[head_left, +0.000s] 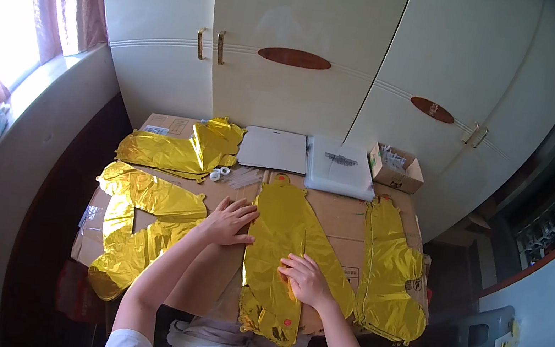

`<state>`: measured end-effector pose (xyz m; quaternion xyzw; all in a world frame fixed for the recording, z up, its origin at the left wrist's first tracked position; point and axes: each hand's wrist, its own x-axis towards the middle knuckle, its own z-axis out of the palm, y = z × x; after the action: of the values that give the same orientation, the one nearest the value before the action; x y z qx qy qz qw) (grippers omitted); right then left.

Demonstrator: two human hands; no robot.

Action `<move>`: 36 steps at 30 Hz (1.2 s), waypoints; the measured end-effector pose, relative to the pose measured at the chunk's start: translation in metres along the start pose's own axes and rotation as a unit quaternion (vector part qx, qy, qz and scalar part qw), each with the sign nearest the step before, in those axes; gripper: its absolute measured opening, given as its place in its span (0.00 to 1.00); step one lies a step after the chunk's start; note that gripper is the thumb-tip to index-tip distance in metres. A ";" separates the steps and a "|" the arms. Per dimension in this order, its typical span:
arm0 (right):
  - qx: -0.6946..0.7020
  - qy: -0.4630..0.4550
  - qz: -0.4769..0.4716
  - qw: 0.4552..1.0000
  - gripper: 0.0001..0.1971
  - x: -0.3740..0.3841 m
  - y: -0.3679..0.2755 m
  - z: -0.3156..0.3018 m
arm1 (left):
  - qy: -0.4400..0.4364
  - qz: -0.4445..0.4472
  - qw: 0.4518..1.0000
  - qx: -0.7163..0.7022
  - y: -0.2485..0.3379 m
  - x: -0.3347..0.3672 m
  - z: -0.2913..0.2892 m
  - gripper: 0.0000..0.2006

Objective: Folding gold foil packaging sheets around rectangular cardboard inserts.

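A flat gold foil balloon [277,224] lies lengthwise in front of me, its near end wrinkled and hanging toward my lap. My left hand [228,222] rests with fingers stretched out at the balloon's left edge, fingertips touching the foil. On the balloon's lower right part, my right hand [305,278] has its fingers bent against a raised fold of the foil; its thumb is hidden. To the left lies an angular gold foil balloon [120,215], with another gold foil balloon [173,153] behind it. A further gold foil balloon [385,269] is spread at the right.
Cardboard [212,271] covers the table. At the back are a flat grey-white sheet [274,150], a stack of clear plastic bags [340,168] and a small cardboard box [402,179] with items inside. White rolls [220,173] sit near clear strips [245,179]. Cabinets [302,5] stand behind.
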<state>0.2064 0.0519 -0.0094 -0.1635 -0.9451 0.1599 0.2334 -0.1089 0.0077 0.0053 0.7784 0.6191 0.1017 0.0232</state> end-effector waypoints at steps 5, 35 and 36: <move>0.000 0.004 -0.001 1.000 0.12 -0.001 0.002 0.001 | -0.028 -0.003 1.000 0.008 0.000 0.005 -0.007 0.48; -0.018 0.002 0.009 1.000 0.12 -0.030 0.002 -0.023 | -0.010 0.126 0.991 0.046 0.073 -0.016 0.008 0.58; -0.019 0.005 0.009 1.000 0.12 -0.030 0.001 -0.024 | -0.011 0.126 0.991 0.046 0.073 -0.016 0.008 0.58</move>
<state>0.2433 0.0464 -0.0015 -0.1769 -0.9453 0.1433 0.2337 -0.0409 -0.0238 0.0075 0.8517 0.5195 0.0663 -0.0186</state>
